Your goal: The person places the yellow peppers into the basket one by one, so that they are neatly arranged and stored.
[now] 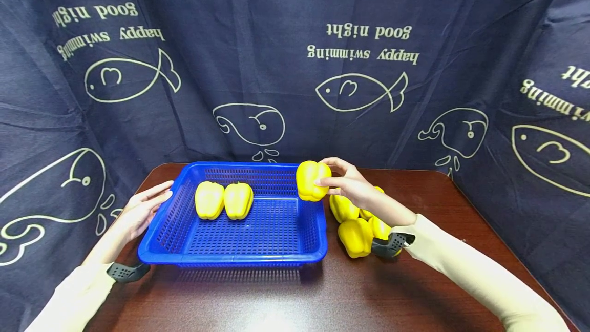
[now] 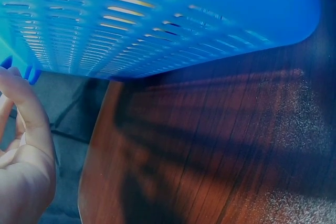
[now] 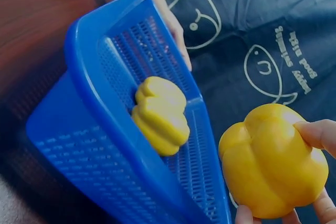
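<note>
A blue plastic basket (image 1: 239, 258) with slotted walls sits on the table. Two yellow bell peppers, one on the left (image 1: 209, 200) and one on the right (image 1: 238, 201), lie side by side inside it. My right hand (image 1: 352, 181) grips another yellow bell pepper (image 1: 312, 181) between thumb and fingers, above the basket's right rim; this pepper (image 3: 273, 161) fills the lower right of the right wrist view. My left hand (image 1: 140, 211) holds the basket's left rim, its fingertips partly hidden there. In the left wrist view, bent fingers of the left hand (image 2: 26, 140) reach the rim.
Several more yellow bell peppers (image 1: 356, 237) lie in a group right of the basket, partly covered by my right forearm. The brown wooden table (image 1: 276, 301) extends in front. Dark blue cloth (image 1: 286, 65) printed with fish surrounds the table's back and sides.
</note>
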`<state>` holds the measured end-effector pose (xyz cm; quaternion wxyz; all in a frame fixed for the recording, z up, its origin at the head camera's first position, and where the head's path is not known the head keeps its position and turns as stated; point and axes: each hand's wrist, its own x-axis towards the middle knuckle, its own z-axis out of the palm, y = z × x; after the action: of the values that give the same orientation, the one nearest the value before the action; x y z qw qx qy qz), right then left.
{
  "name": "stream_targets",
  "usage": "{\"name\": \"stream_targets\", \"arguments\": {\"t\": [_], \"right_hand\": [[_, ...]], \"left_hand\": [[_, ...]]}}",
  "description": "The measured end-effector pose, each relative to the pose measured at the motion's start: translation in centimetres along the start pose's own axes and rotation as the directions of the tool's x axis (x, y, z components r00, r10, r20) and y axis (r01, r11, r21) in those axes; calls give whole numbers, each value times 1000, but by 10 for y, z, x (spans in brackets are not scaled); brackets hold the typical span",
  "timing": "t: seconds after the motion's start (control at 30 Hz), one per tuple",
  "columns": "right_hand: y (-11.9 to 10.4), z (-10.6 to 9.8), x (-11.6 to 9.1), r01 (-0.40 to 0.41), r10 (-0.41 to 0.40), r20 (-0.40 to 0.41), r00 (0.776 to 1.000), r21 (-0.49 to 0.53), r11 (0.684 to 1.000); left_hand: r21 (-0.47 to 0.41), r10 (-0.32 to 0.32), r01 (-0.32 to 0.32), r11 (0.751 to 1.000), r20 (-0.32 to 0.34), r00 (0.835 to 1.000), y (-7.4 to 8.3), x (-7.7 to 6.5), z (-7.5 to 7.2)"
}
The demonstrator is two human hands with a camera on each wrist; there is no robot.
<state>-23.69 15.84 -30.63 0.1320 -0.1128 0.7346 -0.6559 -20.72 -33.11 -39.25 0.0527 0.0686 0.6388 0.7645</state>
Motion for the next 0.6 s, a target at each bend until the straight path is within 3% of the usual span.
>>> {"name": "stream_targets", "arguments": {"t": [0.23,0.6], "right_hand": [[-3,19,11,-1,1,21,1000,4,1000],[-1,43,27,-26,28,25,999,-80,996]], "left_hand": [[-2,-7,7,1000,-9,1000,1,-1,0],[11,-15,15,1000,-10,1000,2,-1,1]]}}
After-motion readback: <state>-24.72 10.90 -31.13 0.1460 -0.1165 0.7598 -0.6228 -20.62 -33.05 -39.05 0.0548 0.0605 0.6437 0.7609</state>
